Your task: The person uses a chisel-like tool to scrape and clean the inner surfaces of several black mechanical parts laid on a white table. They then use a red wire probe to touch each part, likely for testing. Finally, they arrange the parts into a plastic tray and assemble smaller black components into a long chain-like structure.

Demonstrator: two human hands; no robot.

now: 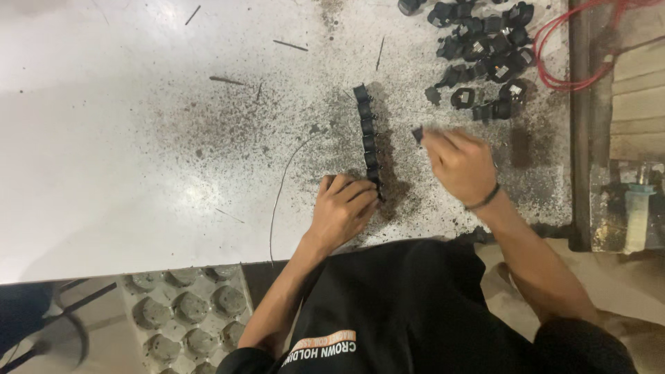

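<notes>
1. The left hand (341, 208) rests on the table (138, 138), fingers curled against the near end of the row (367, 135) of black parts. If that hold slackens, I judge the row could skew or tip.
2. The right hand (460, 166) is blurred; its fingers pinch one black part (418, 133) just right of the row. A loose pinch could drop it into the grit beneath the fingers.
3. The part is near the row's middle, not its free far end; brushing past could knock seated pieces out of line.
4. The pile (485, 55) lies beyond the right fingers; a red wire (575, 76) loops beside it and could snag on a reach.
</notes>
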